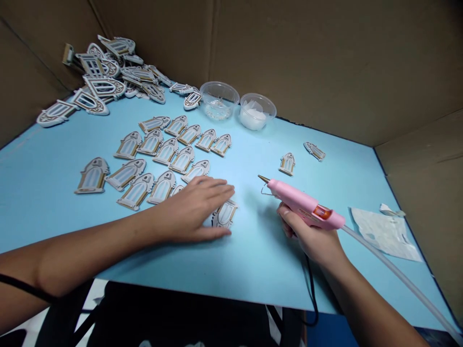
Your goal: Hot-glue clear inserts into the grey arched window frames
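Note:
My right hand [307,231] is wrapped round the handle of a pink glue gun [300,200], its metal tip pointing left above the table. A long clear glue stick [398,270] sticks out of the back of the gun. My left hand [198,207] lies low over the table with fingers stretched out and thumb apart. Partly under its fingers is a small arched window-shaped piece [224,213]; whether they touch it I cannot tell. Several similar arched pieces [166,152] lie in rough rows beyond and left of this hand, some hidden by it.
A heap of white arched frames [104,86] fills the back left corner. Two clear plastic cups [219,89] [258,99] stand at the back, one holding white material. Two loose pieces [287,164] [314,151] and torn paper [383,233] lie right. Cardboard walls [307,58] surround the blue table.

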{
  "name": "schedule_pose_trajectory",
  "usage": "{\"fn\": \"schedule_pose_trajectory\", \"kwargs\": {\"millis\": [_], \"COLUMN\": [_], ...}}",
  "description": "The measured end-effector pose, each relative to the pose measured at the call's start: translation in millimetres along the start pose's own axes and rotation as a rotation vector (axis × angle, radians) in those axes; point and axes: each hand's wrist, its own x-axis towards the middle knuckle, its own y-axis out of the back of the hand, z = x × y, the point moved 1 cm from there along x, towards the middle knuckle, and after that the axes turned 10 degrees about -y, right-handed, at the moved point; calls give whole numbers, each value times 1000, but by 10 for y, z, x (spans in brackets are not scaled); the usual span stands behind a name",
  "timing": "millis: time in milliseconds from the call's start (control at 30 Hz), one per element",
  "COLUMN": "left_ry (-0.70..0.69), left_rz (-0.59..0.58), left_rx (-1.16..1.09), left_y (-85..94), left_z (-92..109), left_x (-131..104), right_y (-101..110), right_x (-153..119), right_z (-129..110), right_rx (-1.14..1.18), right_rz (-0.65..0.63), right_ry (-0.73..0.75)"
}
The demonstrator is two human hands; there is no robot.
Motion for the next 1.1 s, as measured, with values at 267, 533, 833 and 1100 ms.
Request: {"fn": "schedule_pose_trajectory", "kwargs": {"millis": [267, 533, 833, 1100], "left_ry": [-223, 186, 169, -78], "left_rz": [-145, -148, -201, -139], "left_rx": [-136, 236, 202, 91], "left_y": [147, 55, 71, -66], "left_z": [60, -181, -376, 182], "left_x": [39, 22, 240, 53], "right_y": [51, 56, 67, 24], "right_x": [-7, 4, 77, 58], "right_z": [1, 15, 135, 73], "right_rx": [53, 59, 79, 108], "right_rz": [4, 15, -35, 1], "right_ry": [-64, -16, -14, 29]}}
